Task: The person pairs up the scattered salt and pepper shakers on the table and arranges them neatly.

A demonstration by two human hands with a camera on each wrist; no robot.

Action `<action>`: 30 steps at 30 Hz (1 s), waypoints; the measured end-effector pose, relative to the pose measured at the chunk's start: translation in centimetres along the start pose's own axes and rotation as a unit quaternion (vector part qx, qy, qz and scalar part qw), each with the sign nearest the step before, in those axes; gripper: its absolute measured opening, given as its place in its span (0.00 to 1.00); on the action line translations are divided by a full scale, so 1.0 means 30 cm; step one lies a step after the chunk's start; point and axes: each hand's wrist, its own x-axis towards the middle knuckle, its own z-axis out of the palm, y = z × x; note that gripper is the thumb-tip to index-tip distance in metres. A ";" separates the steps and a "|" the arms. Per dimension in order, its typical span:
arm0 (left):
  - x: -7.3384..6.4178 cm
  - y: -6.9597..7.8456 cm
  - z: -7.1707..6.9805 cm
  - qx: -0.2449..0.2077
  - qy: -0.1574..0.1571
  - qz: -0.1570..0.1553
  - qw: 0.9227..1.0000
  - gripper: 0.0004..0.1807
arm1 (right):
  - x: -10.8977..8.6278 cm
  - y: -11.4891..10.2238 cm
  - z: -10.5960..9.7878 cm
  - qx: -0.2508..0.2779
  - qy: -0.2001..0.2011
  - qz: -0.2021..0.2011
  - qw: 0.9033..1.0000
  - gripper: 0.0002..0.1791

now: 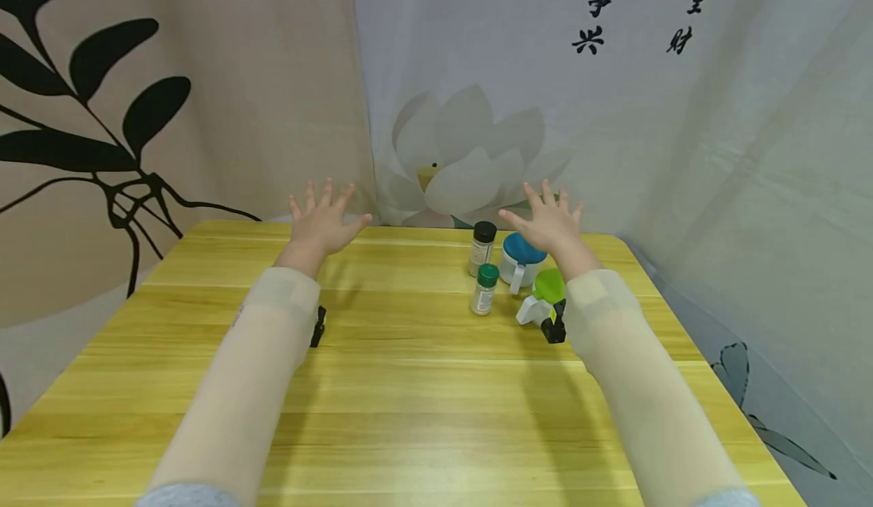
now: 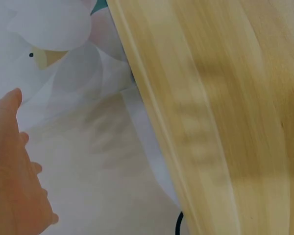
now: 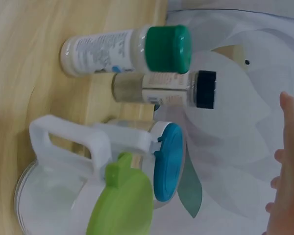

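My left hand (image 1: pixel 319 226) is raised over the far left part of the table, its fingers spread and holding nothing. Spread in the same way, my right hand (image 1: pixel 549 226) hovers above a group of containers at the far right. These are a black-capped spice jar (image 1: pixel 481 248), a green-capped spice jar (image 1: pixel 485 290), a clear jar with a blue lid (image 1: pixel 524 249) and white handle, and one with a lime-green lid (image 1: pixel 549 286). In the right wrist view, the handle (image 3: pixel 63 132) of the green-lidded jar sticks up beside the blue lid (image 3: pixel 170 161). My right forearm partly hides the green-lidded jar.
The wooden table (image 1: pixel 423 416) has its far edge against a printed curtain (image 1: pixel 470 143). Black clips on the wrist straps (image 1: pixel 317 327) show beside each forearm. In the left wrist view the table edge (image 2: pixel 157 127) runs diagonally.
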 end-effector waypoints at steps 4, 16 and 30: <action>-0.003 0.004 0.000 0.000 0.003 0.004 1.000 0.45 | -0.007 0.000 -0.007 0.003 0.003 -0.003 1.000 0.50; -0.007 0.013 0.008 -0.006 0.016 0.021 1.000 0.46 | -0.023 0.006 -0.023 0.016 0.011 -0.007 1.000 0.50; -0.011 0.030 0.020 -0.023 0.039 0.039 0.998 0.47 | -0.059 0.022 -0.019 0.044 0.025 -0.005 0.999 0.52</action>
